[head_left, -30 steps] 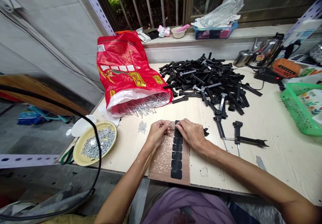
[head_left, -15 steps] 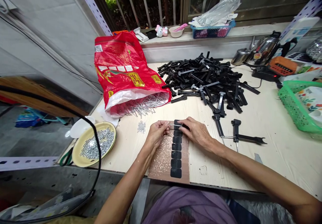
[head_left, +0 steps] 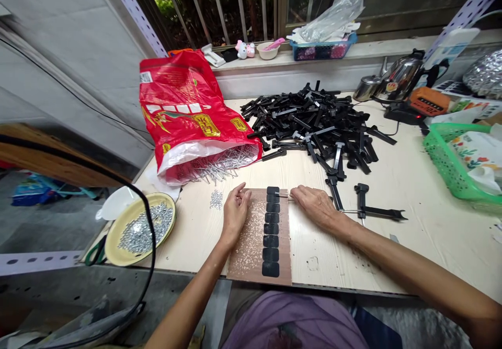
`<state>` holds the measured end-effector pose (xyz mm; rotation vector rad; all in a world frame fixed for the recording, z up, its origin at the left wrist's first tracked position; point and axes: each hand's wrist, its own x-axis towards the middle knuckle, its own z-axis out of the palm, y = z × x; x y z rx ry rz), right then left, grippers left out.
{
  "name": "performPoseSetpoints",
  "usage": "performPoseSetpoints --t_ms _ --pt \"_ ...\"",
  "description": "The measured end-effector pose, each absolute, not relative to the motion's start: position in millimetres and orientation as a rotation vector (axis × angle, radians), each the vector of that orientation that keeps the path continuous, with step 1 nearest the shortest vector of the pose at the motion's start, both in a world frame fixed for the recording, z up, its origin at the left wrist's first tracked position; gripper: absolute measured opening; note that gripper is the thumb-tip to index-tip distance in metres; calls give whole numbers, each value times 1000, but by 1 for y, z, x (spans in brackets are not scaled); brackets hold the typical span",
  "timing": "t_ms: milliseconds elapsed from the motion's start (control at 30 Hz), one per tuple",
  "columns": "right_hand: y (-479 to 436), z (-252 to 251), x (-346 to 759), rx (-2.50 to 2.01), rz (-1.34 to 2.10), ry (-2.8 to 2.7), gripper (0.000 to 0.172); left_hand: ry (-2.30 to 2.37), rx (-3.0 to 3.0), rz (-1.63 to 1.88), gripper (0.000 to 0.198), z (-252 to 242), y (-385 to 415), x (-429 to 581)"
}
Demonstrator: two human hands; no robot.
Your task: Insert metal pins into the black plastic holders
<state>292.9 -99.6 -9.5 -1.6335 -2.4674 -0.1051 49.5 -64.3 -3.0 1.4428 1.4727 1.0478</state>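
My right hand (head_left: pixel 311 203) pinches a thin metal rod (head_left: pixel 283 195) at one end. The rod points left across the top of a brown board (head_left: pixel 284 255), its other end over the column of black rounded pads (head_left: pixel 270 241). At the board's upper left edge is my left hand (head_left: pixel 236 213), thumb and fingers apart, with nothing visible in it. Right of my right hand lie black plastic pieces (head_left: pixel 361 197) with thin rods through them. A small cluster of tiny metal parts (head_left: pixel 216 199) sits left of my left hand.
Behind the board rises a heap of black plastic pieces (head_left: pixel 309 119). A red bag (head_left: pixel 184 108) spills long metal rods (head_left: pixel 219 168). At left stands a yellow plate (head_left: pixel 111 241) of small metal parts; at right, a green basket (head_left: pixel 443 166). A black cable (head_left: pixel 151 223) hangs in front.
My left hand has let go of the rod and moved left, its fingers opening. My right hand has shifted slightly right with the rod. The whole view has moved a little.
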Motion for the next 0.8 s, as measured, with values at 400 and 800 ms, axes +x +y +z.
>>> performPoseSetpoints --t_ms 400,800 --pt "-93 -18 297 -1492 -106 -2563 30 1550 1553 1064 47 -9 -66 50" --pt "-115 -19 294 -1118 5 -2696 29 1591 1580 1049 51 -10 -67 53"
